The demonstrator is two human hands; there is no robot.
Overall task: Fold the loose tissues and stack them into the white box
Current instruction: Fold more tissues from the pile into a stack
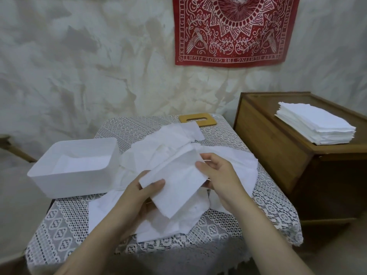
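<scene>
The left grip [146, 192] is pinching the near-left corner of a folded tissue [178, 185], thumb on top, while the right grip [217, 175] is curling round its right edge. Both are holding it just above the loose tissues [158, 149] heaped at the middle of the desk [268, 211]. To fold it well, the edges want aligning before the crease is pressed flat, and gently, since the paper is looking thin and limp. The white box [65, 181] is sitting at the desk's left edge, with a few sheets lying inside.
</scene>
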